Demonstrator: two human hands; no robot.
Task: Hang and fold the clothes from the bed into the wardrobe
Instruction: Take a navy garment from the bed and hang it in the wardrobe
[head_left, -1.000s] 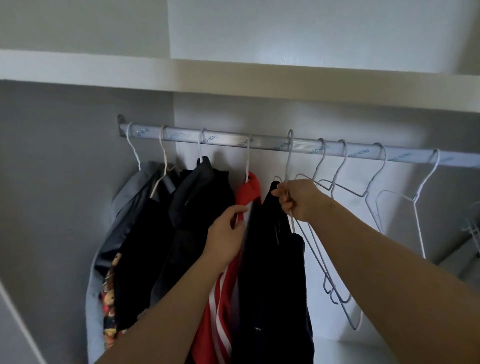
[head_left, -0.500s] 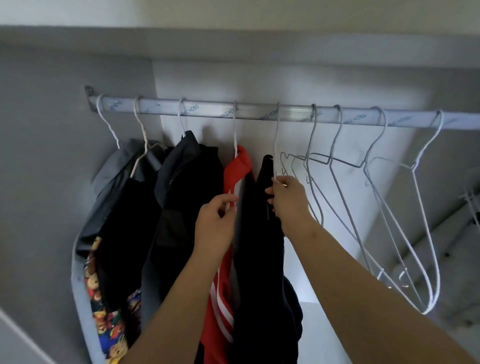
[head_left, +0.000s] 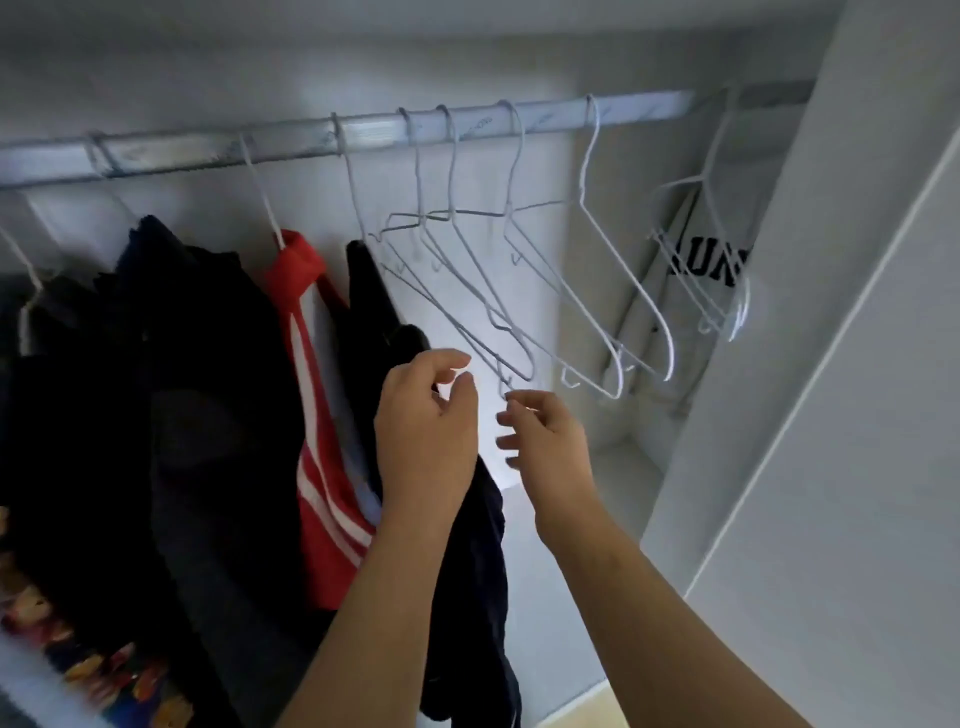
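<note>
The left hand (head_left: 426, 431) hangs slack in front of the dark garment (head_left: 371, 306), fingers loosely curled round nothing, thumb and forefinger apart. Just beside it the right hand (head_left: 548, 441) is also relaxed and holds nothing; its forefinger reaches toward the low tip of the nearest empty hanger (head_left: 470, 296), and it is not possible to tell whether they touch. A second ago both hands were higher: the right gripped the neck of the dark garment's hanger, and the left held the edge of the red garment (head_left: 304, 332) beside it. Both have since let go and dropped, and the view has swung right. The dark garment now hangs by itself from the rail (head_left: 218, 148), touching the red one on its left, with more dark clothes further left. So this piece looks finished, and the likely next step is to take an empty hanger for another item. Both forearms reach up and forward from the lower edge, wrists slightly bent, backs of the hands toward the camera. Several empty hangers fill the rail to the right. The bed is out of view.
</note>
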